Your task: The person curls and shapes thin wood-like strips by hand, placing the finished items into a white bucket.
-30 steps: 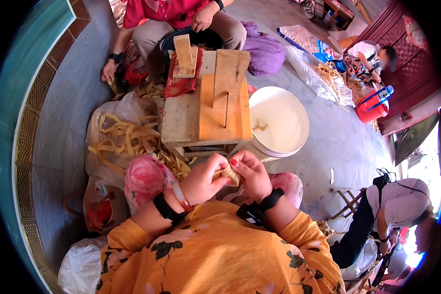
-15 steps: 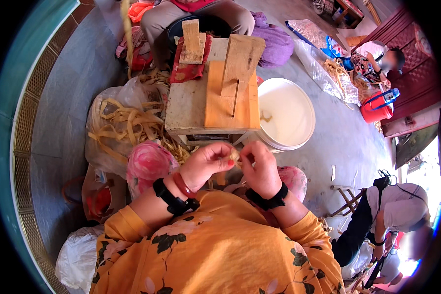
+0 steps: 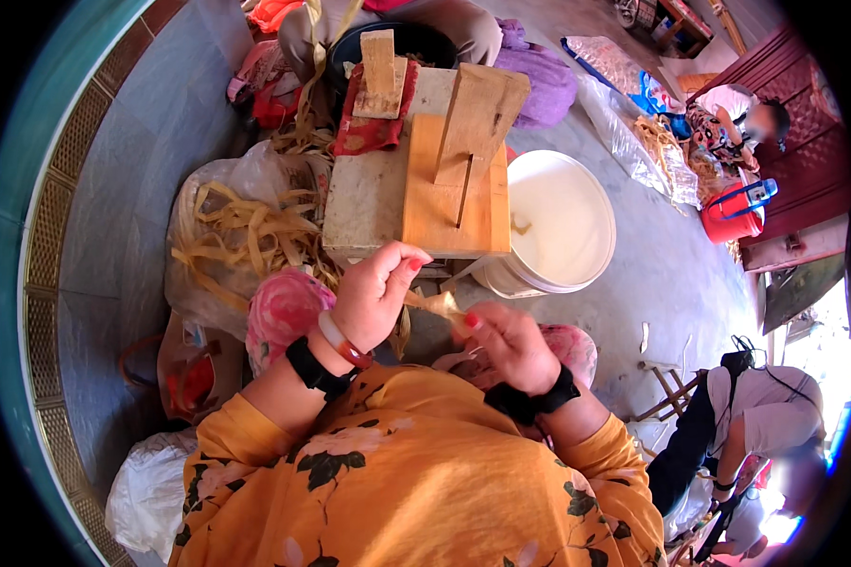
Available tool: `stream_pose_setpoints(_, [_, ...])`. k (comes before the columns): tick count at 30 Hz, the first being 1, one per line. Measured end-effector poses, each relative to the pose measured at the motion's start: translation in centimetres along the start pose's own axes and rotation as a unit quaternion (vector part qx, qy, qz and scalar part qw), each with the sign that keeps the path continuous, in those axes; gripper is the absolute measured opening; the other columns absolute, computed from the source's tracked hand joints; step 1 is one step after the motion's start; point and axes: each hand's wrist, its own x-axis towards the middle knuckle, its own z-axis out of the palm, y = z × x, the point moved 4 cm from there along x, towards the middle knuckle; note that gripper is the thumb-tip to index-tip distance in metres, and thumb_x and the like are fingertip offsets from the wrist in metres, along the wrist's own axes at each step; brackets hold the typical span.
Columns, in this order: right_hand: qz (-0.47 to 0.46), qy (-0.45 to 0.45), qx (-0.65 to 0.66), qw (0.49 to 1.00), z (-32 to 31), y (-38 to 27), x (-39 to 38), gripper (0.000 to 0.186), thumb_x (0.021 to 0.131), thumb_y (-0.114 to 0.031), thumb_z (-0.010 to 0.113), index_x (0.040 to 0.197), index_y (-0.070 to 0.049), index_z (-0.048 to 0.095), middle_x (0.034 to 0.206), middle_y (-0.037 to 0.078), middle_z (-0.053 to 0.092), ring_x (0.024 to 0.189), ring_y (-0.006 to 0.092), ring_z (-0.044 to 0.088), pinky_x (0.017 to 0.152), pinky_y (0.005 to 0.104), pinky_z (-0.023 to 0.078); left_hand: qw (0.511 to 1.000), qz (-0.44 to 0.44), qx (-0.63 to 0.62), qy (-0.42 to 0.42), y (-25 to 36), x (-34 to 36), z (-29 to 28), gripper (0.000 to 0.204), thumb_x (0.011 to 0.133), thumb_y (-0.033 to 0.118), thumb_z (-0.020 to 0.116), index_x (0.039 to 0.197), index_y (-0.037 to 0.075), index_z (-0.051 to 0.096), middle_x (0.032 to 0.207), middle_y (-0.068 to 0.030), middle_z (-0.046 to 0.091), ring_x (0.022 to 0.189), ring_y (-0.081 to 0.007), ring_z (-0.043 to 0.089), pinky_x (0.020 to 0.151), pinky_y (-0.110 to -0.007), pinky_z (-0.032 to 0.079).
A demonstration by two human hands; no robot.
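My left hand [image 3: 373, 295] has its thumb and forefinger drawn together, with the other fingers curled out of sight. Whether anything lies in that pinch does not show. Pale yellow, a dried-looking strip [image 3: 437, 303] stretches from beside its palm to my right hand [image 3: 516, 346]. The right fingers and thumb are closed on the strip's right end, where it looks bunched. Both hands hang over my lap, in front of a low table [image 3: 364, 213]. On that table stands a wooden block with an upright board [image 3: 479, 118] and a thin dark rod.
A clear plastic bag [image 3: 194, 283] of similar strips lies left of the table. To its right stands a white bucket [image 3: 607, 222]. A smaller wooden stand [image 3: 379, 71] rests on red cloth. One person sits opposite; others are at the right.
My hands have moved apart, the left rising slightly and the right lowering. More of the strip shows between them. Across the table, pale strips have shifted by the seated person.
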Motion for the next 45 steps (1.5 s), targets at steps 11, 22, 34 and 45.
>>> stream_pose_setpoints(11, [-0.075, -0.043, -0.043, 0.995, -0.9, -1.5, 1.9, 0.018, 0.075, 0.002, 0.067, 0.083, -0.005, 0.052, 0.067, 0.011, 0.057, 0.059, 0.0302, 0.057, 0.054, 0.0353, 0.046, 0.993, -0.042, -0.079, -0.075, 1.5, 0.7, 1.3, 0.012, 0.096, 0.011, 0.054, 0.103, 0.003, 0.06, 0.075, 0.0009, 0.058, 0.064, -0.0037, 0.046, 0.057, -0.02, 0.039])
stream_pose_setpoints(22, [-0.047, 0.14, -0.118, 0.982, -4.9, 1.5, 8.3, 0.008, 0.082, 0.0, 0.06, 0.089, -0.005, 0.06, 0.082, 0.01, 0.061, 0.071, 0.0253, 0.061, 0.062, 0.0338, 0.049, 0.996, -0.065, -0.043, -0.042, -0.5, 7.4, -0.6, 0.016, 0.09, 0.015, 0.06, 0.084, 0.0, 0.059, 0.061, -0.0052, 0.054, 0.054, -0.0146, 0.052, 0.053, -0.031, 0.043])
stream_pose_setpoints(34, [-0.244, 0.063, -0.324, 0.912, -2.2, -1.1, 4.1, 0.041, 0.071, -0.002, 0.066, 0.111, -0.002, 0.061, 0.114, 0.014, 0.062, 0.1, 0.0314, 0.059, 0.082, 0.0396, 0.047, 0.93, -0.228, -0.227, -0.175, -2.0, 2.5, 2.1, 0.014, 0.096, 0.016, 0.052, 0.096, 0.004, 0.059, 0.069, 0.0037, 0.052, 0.059, -0.0047, 0.047, 0.052, -0.02, 0.037])
stream_pose_setpoints(45, [-0.278, -0.011, -0.26, 0.925, -1.2, -2.1, 0.6, 0.035, 0.07, 0.002, 0.06, 0.104, -0.005, 0.058, 0.079, 0.008, 0.061, 0.069, 0.0281, 0.059, 0.06, 0.0393, 0.047, 0.72, -0.183, -0.649, -0.162, 0.4, 0.3, 1.0, 0.025, 0.087, 0.011, 0.052, 0.108, -0.001, 0.059, 0.079, -0.0049, 0.06, 0.068, -0.0111, 0.052, 0.069, -0.025, 0.044])
